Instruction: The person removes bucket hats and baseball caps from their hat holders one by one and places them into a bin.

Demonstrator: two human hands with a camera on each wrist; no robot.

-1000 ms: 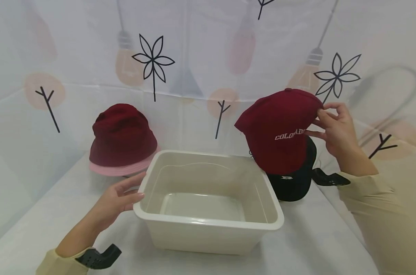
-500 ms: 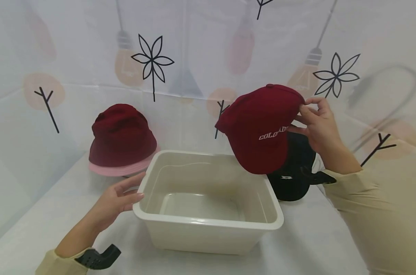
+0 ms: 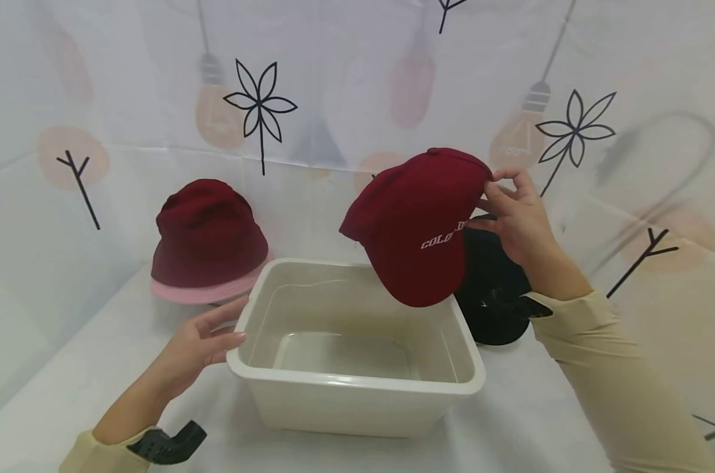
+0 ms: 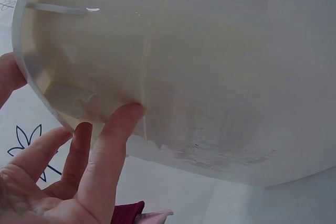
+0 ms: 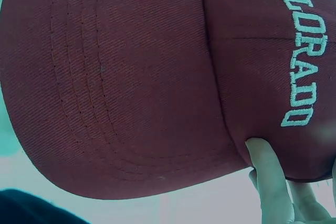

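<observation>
Right hand (image 3: 514,217) raised above the table, fingers and thumb pinching the side of a maroon baseball cap (image 3: 416,223) with white "COLORADO" lettering. Cap held in the air, brim tilted down, hanging over the far right corner of a cream plastic tub (image 3: 357,384); no contact with the tub seen. From the right wrist view, fingertips (image 5: 268,174) tucked under the cap's lower edge, brim underside and stitching filling the frame.

Left hand (image 3: 200,341) spread loosely, fingers straight, resting against the tub's left wall just under the rim; fingertips (image 4: 123,119) pressed flat on the wall in the left wrist view.

Tub standing near the middle of the white-covered table (image 3: 56,387). Black cap (image 3: 490,309) lying just beside the tub's right wall, behind the right forearm. Maroon bucket hat (image 3: 206,240) with pink brim toward the far left edge, apart from the tub. Patterned cloth backdrop (image 3: 127,79) behind.
</observation>
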